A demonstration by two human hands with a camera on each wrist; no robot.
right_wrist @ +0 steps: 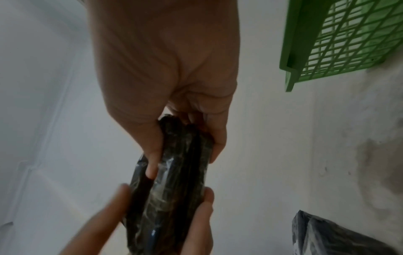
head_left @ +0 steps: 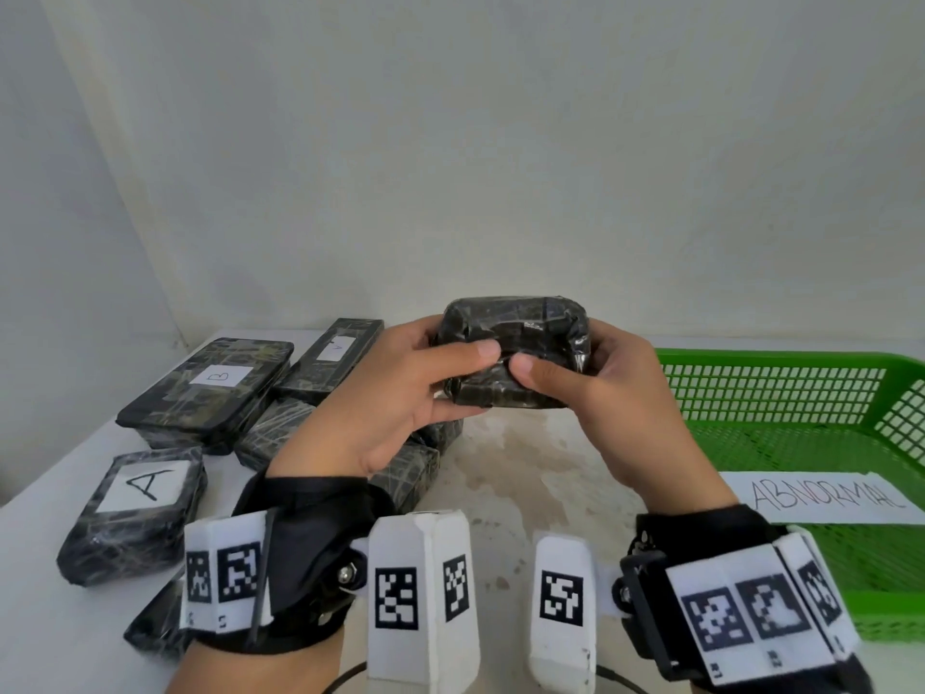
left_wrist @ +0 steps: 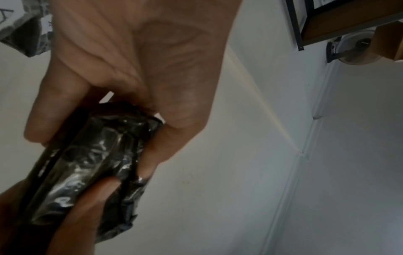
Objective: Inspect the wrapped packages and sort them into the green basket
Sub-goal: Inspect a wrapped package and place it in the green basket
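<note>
Head view showed your left hand [head_left: 395, 403] and right hand [head_left: 620, 408] both clamped on a black, plastic-wrapped rectangular package [head_left: 515, 350], held above the table beside the green mesh basket [head_left: 781, 393].

Plain white wall [head_left: 450, 142] behind stained white table [head_left: 525, 468].

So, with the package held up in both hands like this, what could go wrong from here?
1. The held package is above the table, gripped at its ends by the left hand and right hand; its glossy wrap may slip.
2. If dropped, it could land beside the green basket.
3. No label shows on it, so it might be mis-sorted.
</note>
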